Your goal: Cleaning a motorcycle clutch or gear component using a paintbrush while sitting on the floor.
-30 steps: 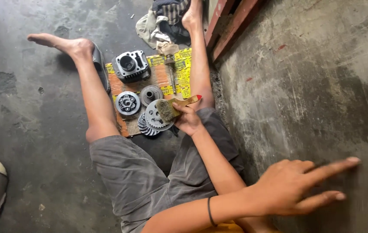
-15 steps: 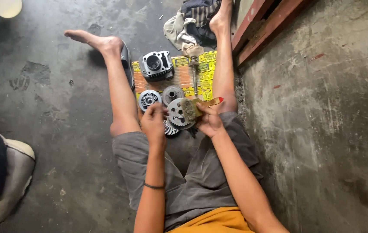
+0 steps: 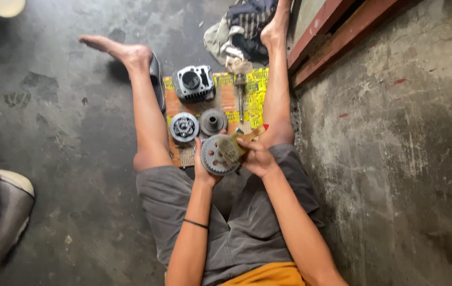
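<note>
I sit on a concrete floor with my legs spread. My left hand (image 3: 203, 168) holds a round toothed metal gear disc (image 3: 214, 157) up on edge between my knees. My right hand (image 3: 257, 157) grips a worn paintbrush (image 3: 232, 148) with a wooden handle, and its bristles rest against the face of the disc. Just beyond the hands, on a yellow and orange cardboard sheet (image 3: 252, 91), lie a round clutch part (image 3: 184, 127), a smaller cup-shaped part (image 3: 213, 121), a finned engine cylinder (image 3: 193, 83) and a thin shaft (image 3: 240, 95).
A pile of rags (image 3: 242, 29) lies past the cardboard by my right foot. A red metal frame (image 3: 342, 37) runs along the rough wall on the right. A dark sandal (image 3: 157, 79) stands by my left leg. Another person's shoe (image 3: 3, 222) is at far left.
My left hand came in from the wall on the right, reached the parts, and now lifts the gear disc. The brush in my right hand has moved onto the disc.
</note>
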